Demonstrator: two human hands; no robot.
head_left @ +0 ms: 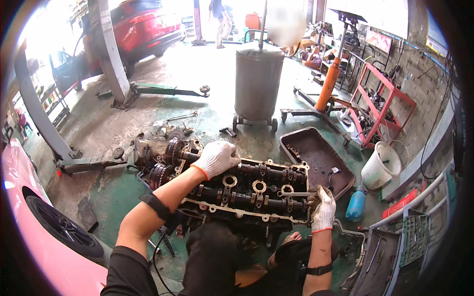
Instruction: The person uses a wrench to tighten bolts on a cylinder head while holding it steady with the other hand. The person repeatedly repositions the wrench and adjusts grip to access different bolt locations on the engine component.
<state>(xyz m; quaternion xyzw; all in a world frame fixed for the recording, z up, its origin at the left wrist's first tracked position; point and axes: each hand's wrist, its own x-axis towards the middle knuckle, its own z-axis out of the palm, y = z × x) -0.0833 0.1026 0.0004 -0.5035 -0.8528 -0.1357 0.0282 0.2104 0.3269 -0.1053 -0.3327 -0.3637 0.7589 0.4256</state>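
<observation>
Right hand (pixel 323 206): fingers closed around metal bar tool (pixel 295 194), which extends leftward from them, over engine (pixel 247 190) | left hand (pixel 217 159): over engine's far side, fingers curled, what they pinch I cannot tell

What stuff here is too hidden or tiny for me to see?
In the head view:
Anything under the left grip: its white glove covers it.
Right end of the metal rod: hidden by the right grip.
Part of the pink car: cut off at the left edge.
Small bits in the dark tray: too small to name.
Head of the far person: cut off by the top edge.
</observation>
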